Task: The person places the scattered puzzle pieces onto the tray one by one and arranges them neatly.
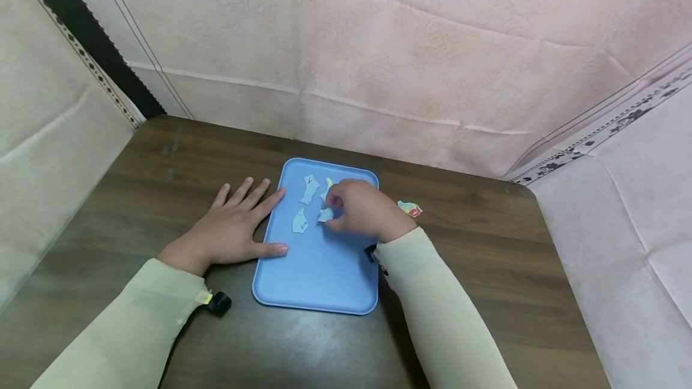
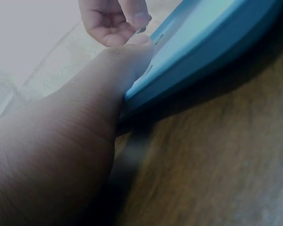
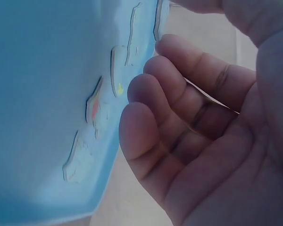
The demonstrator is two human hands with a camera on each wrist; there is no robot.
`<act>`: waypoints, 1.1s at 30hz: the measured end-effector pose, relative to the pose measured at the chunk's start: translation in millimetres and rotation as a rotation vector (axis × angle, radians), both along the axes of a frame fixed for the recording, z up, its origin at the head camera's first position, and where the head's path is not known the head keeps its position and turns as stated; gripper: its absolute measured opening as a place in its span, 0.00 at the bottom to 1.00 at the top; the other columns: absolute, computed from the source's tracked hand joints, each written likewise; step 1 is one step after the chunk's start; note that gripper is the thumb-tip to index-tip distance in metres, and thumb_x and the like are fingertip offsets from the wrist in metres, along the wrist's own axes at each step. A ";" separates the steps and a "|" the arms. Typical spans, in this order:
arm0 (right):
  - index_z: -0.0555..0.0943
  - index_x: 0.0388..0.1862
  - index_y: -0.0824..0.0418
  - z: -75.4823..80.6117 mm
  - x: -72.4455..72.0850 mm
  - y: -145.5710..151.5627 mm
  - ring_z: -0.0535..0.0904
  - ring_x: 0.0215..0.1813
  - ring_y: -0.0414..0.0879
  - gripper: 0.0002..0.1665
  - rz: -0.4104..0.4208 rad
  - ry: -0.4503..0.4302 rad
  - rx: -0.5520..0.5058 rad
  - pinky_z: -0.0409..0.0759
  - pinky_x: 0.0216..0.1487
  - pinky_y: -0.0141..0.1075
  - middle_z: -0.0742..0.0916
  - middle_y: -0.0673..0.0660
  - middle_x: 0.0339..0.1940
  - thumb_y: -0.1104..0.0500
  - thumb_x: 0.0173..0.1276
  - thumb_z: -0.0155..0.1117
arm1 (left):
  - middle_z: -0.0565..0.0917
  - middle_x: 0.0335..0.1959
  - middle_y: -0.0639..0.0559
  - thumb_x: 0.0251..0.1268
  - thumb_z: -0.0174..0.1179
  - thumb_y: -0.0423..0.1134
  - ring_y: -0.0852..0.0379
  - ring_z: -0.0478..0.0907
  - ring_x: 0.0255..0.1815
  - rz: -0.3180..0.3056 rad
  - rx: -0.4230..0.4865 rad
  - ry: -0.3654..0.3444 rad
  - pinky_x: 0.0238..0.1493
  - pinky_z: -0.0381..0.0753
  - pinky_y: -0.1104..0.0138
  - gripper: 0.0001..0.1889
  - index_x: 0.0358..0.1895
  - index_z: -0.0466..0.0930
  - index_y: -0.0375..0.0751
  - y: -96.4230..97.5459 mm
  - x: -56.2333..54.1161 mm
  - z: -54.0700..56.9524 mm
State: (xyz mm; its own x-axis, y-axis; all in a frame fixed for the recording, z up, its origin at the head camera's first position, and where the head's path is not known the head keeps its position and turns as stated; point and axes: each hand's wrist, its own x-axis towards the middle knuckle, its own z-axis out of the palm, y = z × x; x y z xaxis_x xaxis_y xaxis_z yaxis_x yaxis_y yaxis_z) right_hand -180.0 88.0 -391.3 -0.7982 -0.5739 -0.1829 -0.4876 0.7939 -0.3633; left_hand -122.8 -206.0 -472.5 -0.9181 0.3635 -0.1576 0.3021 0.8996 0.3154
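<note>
A blue tray [image 1: 319,275] lies on the table with several flat, irregular pale-blue puzzle pieces on it, one [image 1: 309,189] toward the far left and one [image 1: 300,221] nearer. Fingers spread, my left hand [image 1: 229,233] rests on the table at the tray's left side, its thumb over the rim. Above the tray's far half, my right hand [image 1: 364,209] pinches a pale-blue puzzle piece [image 1: 325,215] between thumb and index finger; the other fingers curl loosely in the right wrist view. Another piece [image 1: 329,183] with some yellow is partly hidden behind that hand.
A colourful piece [image 1: 409,208] with red and green lies on the wooden table [image 1: 476,269] just right of the tray, beside the right wrist. Pale patterned cloth [image 1: 378,65] hangs behind the table and along both sides.
</note>
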 end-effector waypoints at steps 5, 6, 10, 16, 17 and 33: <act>0.92 0.50 0.53 -3.8 -4.4 -8.5 0.84 0.48 0.47 0.15 -0.015 -0.038 0.005 0.89 0.56 0.44 0.91 0.50 0.46 0.50 0.69 0.85 | 0.44 0.97 0.42 0.59 0.52 0.94 0.28 0.34 0.96 -0.005 0.009 0.004 0.87 0.27 0.23 0.67 0.96 0.40 0.66 0.0 0.2 1.4; 0.92 0.50 0.53 -4.9 -5.0 -9.6 0.84 0.48 0.47 0.15 -0.019 -0.042 0.007 0.89 0.56 0.44 0.91 0.50 0.46 0.50 0.69 0.85 | 0.44 0.97 0.42 0.59 0.52 0.94 0.28 0.34 0.96 -0.006 0.010 0.005 0.87 0.27 0.23 0.67 0.96 0.40 0.65 0.0 0.3 1.7; 0.92 0.50 0.53 -8.4 -6.3 -12.4 0.84 0.48 0.47 0.15 -0.030 -0.051 0.010 0.88 0.54 0.43 0.90 0.50 0.44 0.51 0.69 0.86 | 0.44 0.97 0.42 0.59 0.50 0.95 0.28 0.34 0.96 -0.008 0.011 0.003 0.87 0.27 0.23 0.67 0.96 0.40 0.65 0.1 0.8 3.4; 0.91 0.49 0.54 -14.6 -7.4 -14.8 0.83 0.46 0.47 0.15 -0.016 -0.071 0.022 0.86 0.51 0.41 0.89 0.50 0.39 0.52 0.68 0.85 | 0.44 0.97 0.42 0.60 0.50 0.95 0.29 0.34 0.97 -0.013 0.026 0.003 0.88 0.28 0.24 0.66 0.95 0.41 0.66 -1.3 0.6 3.9; 0.91 0.50 0.54 -15.4 -7.5 -15.1 0.83 0.46 0.47 0.15 -0.014 -0.073 0.029 0.86 0.51 0.41 0.89 0.50 0.39 0.52 0.69 0.85 | 0.44 0.97 0.42 0.60 0.50 0.95 0.29 0.34 0.97 -0.014 0.027 0.003 0.88 0.28 0.24 0.66 0.95 0.41 0.66 -1.5 0.7 4.0; 0.92 0.59 0.54 -10.7 -2.9 -9.0 0.85 0.53 0.46 0.23 -0.029 -0.081 0.068 0.90 0.60 0.44 0.92 0.50 0.50 0.48 0.70 0.85 | 0.44 0.97 0.42 0.60 0.53 0.94 0.29 0.34 0.97 -0.010 0.030 0.003 0.88 0.27 0.24 0.66 0.95 0.40 0.66 -1.4 0.8 2.9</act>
State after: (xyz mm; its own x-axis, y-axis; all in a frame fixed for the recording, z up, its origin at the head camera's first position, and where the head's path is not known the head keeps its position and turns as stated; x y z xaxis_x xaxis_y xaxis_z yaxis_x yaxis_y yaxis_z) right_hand -182.8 79.0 -402.0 -0.7955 -0.5347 -0.2851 -0.4350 0.8314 -0.3457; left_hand -122.0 -207.4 -469.6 -0.9148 0.3775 -0.1438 0.3121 0.8866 0.3414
